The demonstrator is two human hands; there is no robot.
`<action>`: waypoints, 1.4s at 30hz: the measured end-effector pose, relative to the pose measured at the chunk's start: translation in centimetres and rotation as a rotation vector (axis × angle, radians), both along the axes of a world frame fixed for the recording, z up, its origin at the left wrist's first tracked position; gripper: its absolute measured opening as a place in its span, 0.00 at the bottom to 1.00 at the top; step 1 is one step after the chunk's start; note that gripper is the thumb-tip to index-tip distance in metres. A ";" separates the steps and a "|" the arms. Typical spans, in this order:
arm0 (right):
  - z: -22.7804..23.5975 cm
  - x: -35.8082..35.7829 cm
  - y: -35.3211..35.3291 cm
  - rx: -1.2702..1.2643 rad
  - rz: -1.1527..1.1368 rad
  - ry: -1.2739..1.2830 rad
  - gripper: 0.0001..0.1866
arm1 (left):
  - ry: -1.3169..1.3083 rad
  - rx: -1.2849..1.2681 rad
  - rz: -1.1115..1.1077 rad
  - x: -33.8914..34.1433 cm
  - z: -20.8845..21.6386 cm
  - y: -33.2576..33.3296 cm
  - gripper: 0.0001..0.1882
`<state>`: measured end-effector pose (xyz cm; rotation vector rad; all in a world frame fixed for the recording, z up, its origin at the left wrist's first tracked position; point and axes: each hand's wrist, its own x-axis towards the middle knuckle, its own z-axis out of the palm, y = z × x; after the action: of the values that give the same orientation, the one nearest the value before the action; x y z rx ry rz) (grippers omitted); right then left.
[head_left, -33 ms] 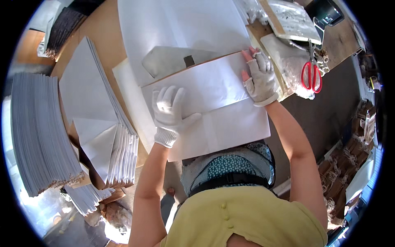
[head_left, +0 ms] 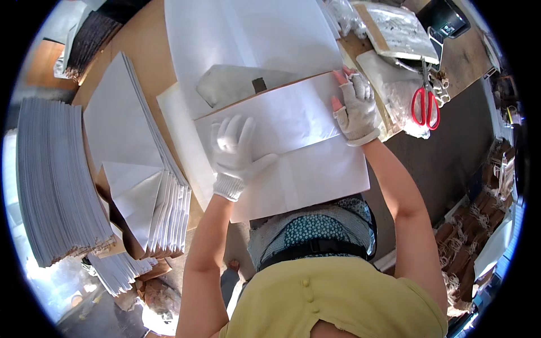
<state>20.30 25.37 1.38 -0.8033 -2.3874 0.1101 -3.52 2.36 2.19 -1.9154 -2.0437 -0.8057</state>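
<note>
A large white paper sheet (head_left: 304, 174) lies in front of me with a band folded across it, its far edge showing brown. On the left part of the fold rests my left hand (head_left: 234, 149), in a white knit glove, palm down with the thumb out to the side. My right hand (head_left: 359, 110) lies flat at the fold's right end, fingers stretched; its glove leaves some fingertips bare. Beyond the fold is a pointed greyish flap (head_left: 225, 84) with a small dark patch (head_left: 258, 85). Neither hand grips anything.
On the left stand a thick stack of white paper (head_left: 56, 180) and a fanned pile of folded white paper (head_left: 127, 135). At the right, red-handled scissors (head_left: 425, 107) hang by the wooden table's edge, beside clear plastic (head_left: 403, 101). Brown bundles with pale cords (head_left: 462, 242) lie low at right.
</note>
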 end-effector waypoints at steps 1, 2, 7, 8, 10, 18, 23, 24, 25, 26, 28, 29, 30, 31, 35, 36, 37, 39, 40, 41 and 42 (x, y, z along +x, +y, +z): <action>-0.3 -0.2 0.4 -0.030 -0.020 0.057 0.29 | 0.013 0.038 0.036 0.0 0.3 1.5 0.39; -0.1 -0.5 0.7 -0.099 -0.021 0.154 0.26 | 0.024 0.066 0.074 0.0 1.0 3.7 0.39; 5.0 -1.0 0.4 -0.080 -0.065 0.254 0.16 | -0.066 -0.128 0.148 0.1 5.7 3.9 0.32; 7.5 -0.3 -0.4 -0.034 0.024 0.168 0.13 | -0.056 -0.120 0.097 0.7 7.2 3.1 0.29; 11.2 -0.9 -2.2 -0.001 0.217 0.091 0.08 | -0.015 -0.126 0.058 2.4 9.9 0.7 0.25; 13.9 -1.3 -4.5 -0.050 0.338 -0.321 0.08 | -0.072 -0.602 -0.012 11.6 11.8 -4.3 0.11; 13.6 1.2 -3.3 -0.580 0.267 -0.015 0.11 | -0.094 -0.991 -0.021 10.8 7.6 -2.9 0.18; 12.5 2.2 -2.4 -0.687 0.245 0.153 0.13 | 0.018 -1.053 -0.119 10.1 7.5 -1.6 0.17; 10.8 3.3 -1.2 -0.594 0.227 0.082 0.13 | 0.136 -1.108 -0.219 9.9 7.4 0.2 0.16; 8.7 4.5 0.1 -0.500 0.204 0.011 0.13 | 0.091 -0.996 -0.249 10.0 7.1 2.6 0.15; 3.3 6.5 0.4 -0.210 0.165 -0.059 0.11 | 0.216 -0.807 -0.341 10.1 6.4 7.5 0.14; 3.4 6.9 -0.8 -0.224 0.111 -0.263 0.12 | 0.194 -0.864 -0.306 11.0 7.5 9.4 0.14; 3.1 7.3 -0.8 -0.348 0.072 -0.289 0.12 | 0.235 -0.814 -0.303 11.4 7.2 9.7 0.14; 2.8 7.7 -0.7 -0.471 0.032 -0.314 0.12 | 0.276 -0.763 -0.299 11.6 6.9 9.9 0.13; 1.5 9.4 -2.2 -0.533 -0.046 -0.100 0.15 | 0.287 -1.389 -0.139 12.5 6.5 13.3 0.16; 1.2 8.8 -3.4 -0.558 0.027 0.070 0.15 | 0.285 -1.388 -0.130 11.8 3.3 12.9 0.16; 0.9 8.5 -4.8 -0.587 0.086 0.236 0.17 | 0.350 -1.355 -0.222 11.4 2.8 12.7 0.17; 1.1 7.4 -7.4 -0.893 0.084 0.435 0.25 | 0.267 -1.236 -0.317 11.1 4.2 12.4 0.19; 0.6 7.3 -7.7 -0.771 0.079 0.326 0.26 | 0.117 -1.162 -0.307 11.2 6.1 12.0 0.21; 0.2 7.1 -7.8 -0.645 0.078 0.215 0.28 | -0.248 -1.214 -0.270 11.0 6.5 11.7 0.21; -0.1 7.3 -7.7 -0.674 0.099 0.222 0.29 | -0.668 -1.233 -0.206 10.8 7.0 11.3 0.22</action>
<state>27.56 17.66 1.24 -0.9021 -2.1755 1.0287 7.24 13.64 9.15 -2.6959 -3.2739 -0.1249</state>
